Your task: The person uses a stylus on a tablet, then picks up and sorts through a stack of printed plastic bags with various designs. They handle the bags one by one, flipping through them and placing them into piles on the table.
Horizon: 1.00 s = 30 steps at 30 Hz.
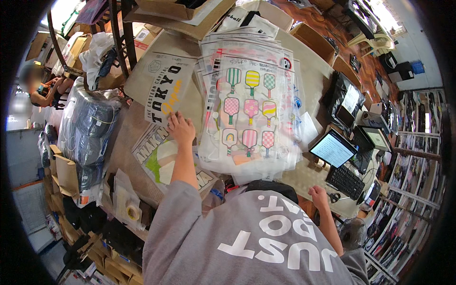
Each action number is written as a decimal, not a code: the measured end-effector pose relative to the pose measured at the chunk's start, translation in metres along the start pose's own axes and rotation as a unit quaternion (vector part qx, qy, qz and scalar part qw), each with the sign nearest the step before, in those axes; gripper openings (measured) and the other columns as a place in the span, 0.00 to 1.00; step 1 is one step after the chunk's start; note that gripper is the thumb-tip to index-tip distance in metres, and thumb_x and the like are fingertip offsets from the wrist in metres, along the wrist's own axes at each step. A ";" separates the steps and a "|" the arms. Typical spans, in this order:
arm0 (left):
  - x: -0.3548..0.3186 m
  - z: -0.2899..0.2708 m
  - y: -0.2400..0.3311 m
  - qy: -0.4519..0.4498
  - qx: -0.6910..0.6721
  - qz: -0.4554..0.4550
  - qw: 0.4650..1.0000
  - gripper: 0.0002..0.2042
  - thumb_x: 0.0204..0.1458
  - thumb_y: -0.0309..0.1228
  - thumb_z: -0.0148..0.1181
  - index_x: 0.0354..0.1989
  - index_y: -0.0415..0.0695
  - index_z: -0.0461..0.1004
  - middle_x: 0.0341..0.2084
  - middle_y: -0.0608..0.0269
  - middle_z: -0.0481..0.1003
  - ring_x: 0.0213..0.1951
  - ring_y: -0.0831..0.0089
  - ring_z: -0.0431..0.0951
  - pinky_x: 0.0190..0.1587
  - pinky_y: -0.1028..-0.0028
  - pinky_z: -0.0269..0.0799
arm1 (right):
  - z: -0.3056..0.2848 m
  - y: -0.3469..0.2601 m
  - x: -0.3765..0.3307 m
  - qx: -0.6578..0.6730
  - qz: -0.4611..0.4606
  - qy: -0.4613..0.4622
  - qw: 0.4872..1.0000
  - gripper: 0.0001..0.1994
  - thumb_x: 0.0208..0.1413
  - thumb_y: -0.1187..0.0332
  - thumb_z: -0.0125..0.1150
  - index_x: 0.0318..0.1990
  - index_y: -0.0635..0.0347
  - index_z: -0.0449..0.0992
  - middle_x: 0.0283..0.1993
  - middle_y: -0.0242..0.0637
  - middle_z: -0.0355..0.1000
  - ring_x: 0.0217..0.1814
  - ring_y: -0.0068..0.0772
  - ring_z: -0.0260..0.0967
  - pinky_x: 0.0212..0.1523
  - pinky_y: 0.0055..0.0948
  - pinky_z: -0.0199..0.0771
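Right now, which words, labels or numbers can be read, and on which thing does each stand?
I copy no wording, only places.
Black-lettered sheet, touched by the left hand: capitals, orange script.
Green-patched sheet: large outlined capitals, partly covered.
Racket-picture sheet: small handwriting, unclear.
Grey shirt: large white capitals, upside down.
Computer screen: text too small.
Other lettering: mostly hidden or tiny.

Bold black capitals and orange script stand on the left sheet (172, 81), beside a line of smaller black print. Large outlined capitals (partly covered) cross the lower sheet (164, 164). Handwriting tops the paddle sheet (241, 121), near a round red mark (286, 63) with white letters. White block letters, upside down here, fill the grey shirt (178, 223). The screen's (333, 149) lines are too small to read.
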<state>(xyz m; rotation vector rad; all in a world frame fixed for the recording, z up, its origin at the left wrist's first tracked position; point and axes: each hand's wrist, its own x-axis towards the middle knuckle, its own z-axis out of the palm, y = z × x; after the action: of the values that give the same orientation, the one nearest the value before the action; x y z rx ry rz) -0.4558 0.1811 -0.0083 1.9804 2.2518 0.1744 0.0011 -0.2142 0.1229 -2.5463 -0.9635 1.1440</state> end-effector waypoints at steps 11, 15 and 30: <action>0.051 -0.003 0.036 -0.044 -0.170 0.025 0.984 0.31 0.48 0.44 0.57 0.54 0.31 0.64 0.55 0.40 0.63 0.58 0.48 0.61 0.62 0.59 0.54 | 0.002 0.014 -0.012 0.011 0.058 -0.018 0.998 0.12 0.57 0.65 0.53 0.29 0.66 0.74 0.25 0.34 0.73 0.28 0.24 0.69 0.31 0.25 0.67; -0.052 0.007 0.100 0.016 -0.227 0.103 0.968 0.32 0.43 0.42 0.64 0.54 0.33 0.65 0.57 0.44 0.62 0.59 0.51 0.59 0.61 0.57 0.54 | 0.014 0.052 -0.009 0.033 0.007 0.001 0.999 0.15 0.55 0.61 0.54 0.29 0.67 0.74 0.22 0.42 0.71 0.24 0.36 0.66 0.29 0.34 0.66; -0.128 0.008 0.145 -0.004 -0.307 -0.001 0.952 0.25 0.40 0.25 0.63 0.51 0.41 0.66 0.40 0.53 0.74 0.44 0.57 0.74 0.48 0.65 0.68 | -0.004 0.056 -0.012 0.065 0.028 -0.009 0.997 0.16 0.55 0.60 0.52 0.31 0.67 0.74 0.27 0.43 0.74 0.29 0.37 0.71 0.32 0.33 0.69</action>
<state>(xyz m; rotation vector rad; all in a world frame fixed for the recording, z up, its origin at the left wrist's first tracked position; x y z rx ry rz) -0.2970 0.0725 0.0127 1.6273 1.8714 0.7591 0.0253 -0.2642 0.1096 -2.4785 -0.7986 1.2039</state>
